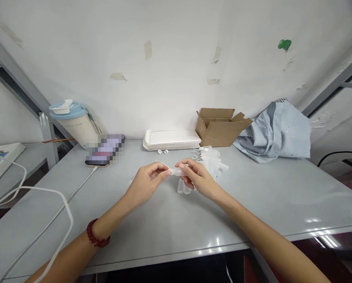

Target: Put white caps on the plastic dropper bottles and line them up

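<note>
In front of me a small clear plastic tube (178, 172) lies level between my two hands, above the table. My left hand (145, 182) pinches its left end with thumb and forefinger, where a bit of white that looks like a cap shows. The other end is gripped by my right hand (202, 180), whose fingers cover part of it. Below the right fingers, two clear tubes (180, 187) stand on the table. A pile of similar clear pieces (213, 159) lies beyond that hand. Two small white caps (163, 151) rest farther back.
A stack of white envelopes (173, 138), an open cardboard box (223, 131) and a light blue cloth bag (274, 131) line the wall. To the left are a tumbler (77, 125), a phone (105, 150) and its white cable (76, 191). The grey table (164, 239) ends near me.
</note>
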Action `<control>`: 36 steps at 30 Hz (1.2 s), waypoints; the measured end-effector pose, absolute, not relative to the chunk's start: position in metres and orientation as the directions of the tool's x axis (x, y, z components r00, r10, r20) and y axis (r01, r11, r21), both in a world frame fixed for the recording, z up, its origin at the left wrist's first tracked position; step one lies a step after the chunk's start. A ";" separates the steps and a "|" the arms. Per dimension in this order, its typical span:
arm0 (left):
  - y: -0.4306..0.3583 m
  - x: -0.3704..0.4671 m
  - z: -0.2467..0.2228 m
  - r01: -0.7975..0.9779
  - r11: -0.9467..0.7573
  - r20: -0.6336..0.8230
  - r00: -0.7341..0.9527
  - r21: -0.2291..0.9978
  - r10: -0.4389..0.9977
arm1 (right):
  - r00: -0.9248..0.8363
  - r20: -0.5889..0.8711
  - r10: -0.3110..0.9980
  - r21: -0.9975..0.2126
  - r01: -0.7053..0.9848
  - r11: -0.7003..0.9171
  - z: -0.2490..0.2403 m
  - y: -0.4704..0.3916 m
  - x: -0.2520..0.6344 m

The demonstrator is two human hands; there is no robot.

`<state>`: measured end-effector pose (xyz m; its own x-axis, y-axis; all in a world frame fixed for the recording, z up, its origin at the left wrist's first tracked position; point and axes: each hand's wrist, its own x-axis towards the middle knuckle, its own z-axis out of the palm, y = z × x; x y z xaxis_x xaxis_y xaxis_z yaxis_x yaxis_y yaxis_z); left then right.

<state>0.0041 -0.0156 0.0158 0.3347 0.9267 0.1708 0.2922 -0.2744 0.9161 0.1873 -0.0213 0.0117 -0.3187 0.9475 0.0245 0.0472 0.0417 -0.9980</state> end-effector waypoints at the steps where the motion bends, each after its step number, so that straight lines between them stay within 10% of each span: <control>1: -0.016 0.004 0.015 0.302 -0.288 0.184 0.329 0.909 0.926 | -0.316 0.007 0.949 -0.999 0.037 0.020 0.012 -0.022 0.187; 10: -0.019 0.005 0.008 0.335 -0.642 0.526 0.377 0.690 0.762 | -0.352 -0.068 0.934 -0.995 -0.046 -0.090 0.012 -0.021 0.189; 21: -0.021 0.005 0.020 0.310 -0.212 0.068 0.418 0.927 0.906 | -0.364 -0.057 0.930 -0.995 -0.054 -0.082 0.014 -0.024 0.188; 30: -0.021 0.004 0.008 0.420 -0.719 0.547 0.467 0.554 0.695 | -0.408 -0.139 0.903 -0.986 -0.031 -0.165 0.013 -0.020 0.192; 36: -0.024 0.006 0.013 0.410 -0.616 0.447 0.438 0.673 0.780 | -0.407 -0.123 0.905 -0.990 -0.016 -0.141 0.012 -0.021 0.191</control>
